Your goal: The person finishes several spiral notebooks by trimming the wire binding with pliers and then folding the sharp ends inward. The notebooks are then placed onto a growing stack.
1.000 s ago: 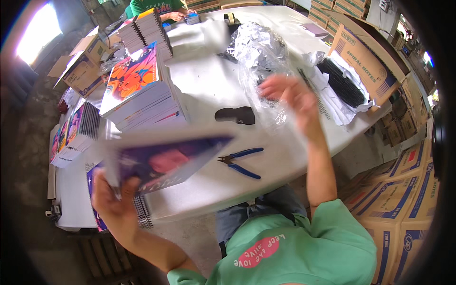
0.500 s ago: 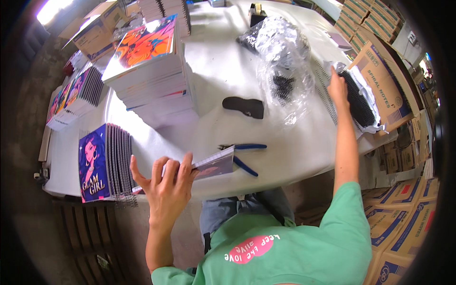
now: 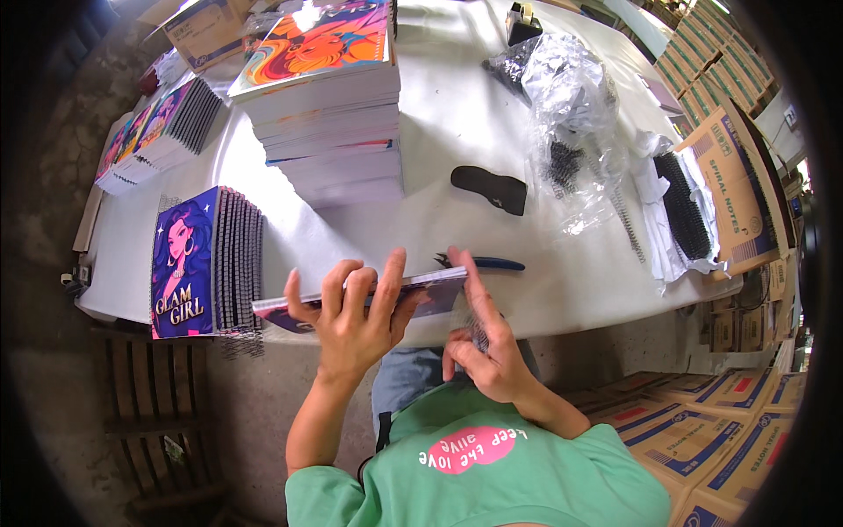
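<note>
My left hand (image 3: 356, 329) is closed around a thin notebook (image 3: 432, 297), held on edge near the table's front edge, its white page edges upward. My right hand (image 3: 493, 356) is at the notebook's right end, index finger stretched along that end. Between its curled fingers is a dark spiral binding coil (image 3: 475, 330), partly hidden by the hand. Just behind the notebook lie blue-handled pliers (image 3: 492, 263), partly covered. To the left stands a row of spiral-bound notebooks (image 3: 184, 268) with a purple illustrated cover in front.
A tall stack of notebook pages and covers (image 3: 329, 132) rises behind my left hand. A black flat piece (image 3: 492, 190), a clear plastic bag (image 3: 571, 97) and a bundle of black coils (image 3: 683, 206) in white wrapping lie further right, beside a cardboard box (image 3: 733, 180). More cartons (image 3: 694, 430) stand at right.
My right hand has come back from the coil bundle on the right to the notebook, bringing a coil. The left hand has shifted slightly right with the notebook. The whole view has shifted.
</note>
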A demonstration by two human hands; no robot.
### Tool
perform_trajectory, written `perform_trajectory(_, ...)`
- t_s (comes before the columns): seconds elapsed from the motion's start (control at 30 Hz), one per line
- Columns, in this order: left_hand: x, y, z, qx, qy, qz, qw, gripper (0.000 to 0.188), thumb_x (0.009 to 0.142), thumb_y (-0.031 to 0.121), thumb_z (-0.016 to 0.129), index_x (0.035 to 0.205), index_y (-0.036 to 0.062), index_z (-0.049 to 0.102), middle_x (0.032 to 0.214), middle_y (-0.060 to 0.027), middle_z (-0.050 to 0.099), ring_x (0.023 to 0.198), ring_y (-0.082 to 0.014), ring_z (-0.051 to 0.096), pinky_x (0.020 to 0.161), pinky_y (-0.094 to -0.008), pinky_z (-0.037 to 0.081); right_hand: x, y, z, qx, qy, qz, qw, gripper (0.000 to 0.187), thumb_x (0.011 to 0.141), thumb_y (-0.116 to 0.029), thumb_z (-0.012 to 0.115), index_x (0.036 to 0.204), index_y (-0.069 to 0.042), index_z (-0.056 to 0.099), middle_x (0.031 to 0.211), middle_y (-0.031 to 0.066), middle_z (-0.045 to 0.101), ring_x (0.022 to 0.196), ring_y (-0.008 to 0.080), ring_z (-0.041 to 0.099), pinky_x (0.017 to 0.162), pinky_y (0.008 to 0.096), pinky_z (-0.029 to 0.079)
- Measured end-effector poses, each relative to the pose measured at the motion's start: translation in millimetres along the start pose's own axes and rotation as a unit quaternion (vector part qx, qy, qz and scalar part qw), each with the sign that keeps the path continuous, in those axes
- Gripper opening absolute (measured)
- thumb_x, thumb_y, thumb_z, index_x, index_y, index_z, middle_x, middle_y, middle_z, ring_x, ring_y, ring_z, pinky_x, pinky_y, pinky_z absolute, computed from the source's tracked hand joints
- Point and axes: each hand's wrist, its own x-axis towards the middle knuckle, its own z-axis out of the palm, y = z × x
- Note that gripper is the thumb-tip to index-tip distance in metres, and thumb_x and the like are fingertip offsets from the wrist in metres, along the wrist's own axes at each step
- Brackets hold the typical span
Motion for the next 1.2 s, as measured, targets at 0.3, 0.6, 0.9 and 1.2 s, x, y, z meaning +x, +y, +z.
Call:
perform_trajectory(0.3, -13, -19, 10, -0.049, 0.062, 0.020, 0.997, 0.027, 0.073, 0.043, 0.069, 0.095, 0.0287, 0.067, 0.081, 0.0069, 0.046, 0.083, -0.0100, 0.050, 0.101, -0.0497, 0.014, 28, -27, -71, -0.006, -0.067, 0.001, 0.998, 0.049, 0.096, -0.034, 0.046, 0.134, -0.004, 0.037, 0.107, 0.0105, 0.056, 0.044, 0.0015, 0.038, 0.042, 0.0134, 0.031)
perform_trajectory(0.6, -17, 27, 39, -0.082, 0.161, -0.143, 0.973, 0.062, 0.063, 0.068, 0.064, 0.088, 0.0133, 0.050, 0.100, -0.0077, 0.052, 0.124, -0.0351, 0.034, 0.103, -0.0636, -0.012, 42, -49, -53, -0.380, -0.083, -0.064, 0.919, 0.024, 0.087, -0.006, 0.057, 0.111, -0.006, 0.063, 0.082, 0.0071, 0.058, 0.070, 0.0152, 0.055, 0.065, 0.0263, 0.045)
perform_trajectory(0.9, -9, 22, 35, -0.094, 0.146, -0.102, 0.980, 0.058, 0.055, 0.055, 0.077, 0.083, 0.0138, 0.048, 0.088, -0.0059, 0.042, 0.103, -0.0311, 0.044, 0.105, -0.0592, 0.002, 56, -29, -54, -0.381, -0.058, -0.208, 0.899, 0.030, 0.069, 0.009, 0.068, 0.096, -0.006, 0.069, 0.085, 0.0052, 0.064, 0.079, 0.0186, 0.060, 0.070, 0.0272, 0.047)
perform_trajectory(1.2, -7, 23, 31, -0.093, 0.125, -0.115, 0.981, 0.059, 0.053, 0.056, 0.079, 0.084, 0.0146, 0.051, 0.089, -0.0062, 0.042, 0.099, -0.0301, 0.046, 0.104, -0.0591, 0.008, 55, -37, -56, -0.316, -0.149, -0.191, 0.917, 0.032, 0.072, 0.004, 0.068, 0.101, -0.009, 0.069, 0.081, 0.0075, 0.063, 0.072, 0.0165, 0.058, 0.061, 0.0265, 0.048)
